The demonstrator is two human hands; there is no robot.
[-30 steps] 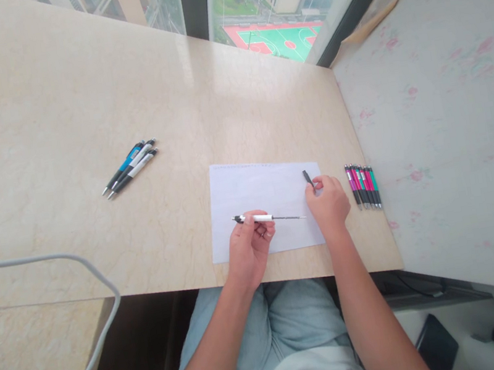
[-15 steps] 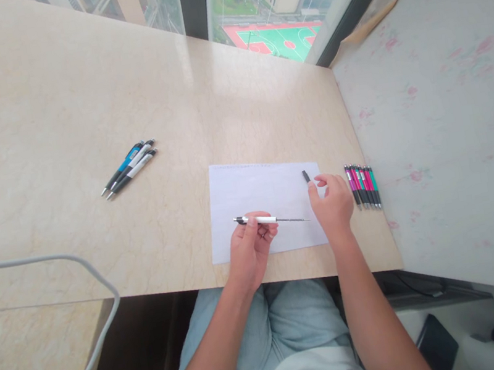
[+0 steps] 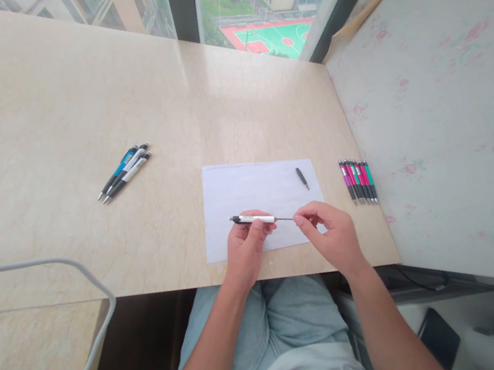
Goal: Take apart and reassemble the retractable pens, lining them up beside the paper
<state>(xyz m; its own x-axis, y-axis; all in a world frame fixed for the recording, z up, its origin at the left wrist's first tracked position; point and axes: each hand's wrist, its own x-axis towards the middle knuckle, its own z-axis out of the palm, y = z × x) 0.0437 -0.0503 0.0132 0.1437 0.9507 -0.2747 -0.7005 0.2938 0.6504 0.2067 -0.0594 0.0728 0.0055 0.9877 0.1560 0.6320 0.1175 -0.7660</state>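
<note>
White pen barrel [image 3: 262, 219] sits in the closed grip of the left hand [image 3: 244, 245], its refill [image 3: 284, 219] pinched by the right hand [image 3: 331, 229], seemingly part-dismantled: black tip section [image 3: 302, 178] off, on paper [image 3: 247, 185] at two o'clock, refill and barrel unseparated.

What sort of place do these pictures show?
Probably a home, high up: a beige marbled counter meets a dark-framed glass window overlooking a green-and-red sports court, beside a pink-flowered white wall.

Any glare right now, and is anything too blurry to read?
Head view: pale sheen on the tabletop by the window; head view: marks along the far edge of the paper too faint to read; head view: white pen fairly clear.
</note>
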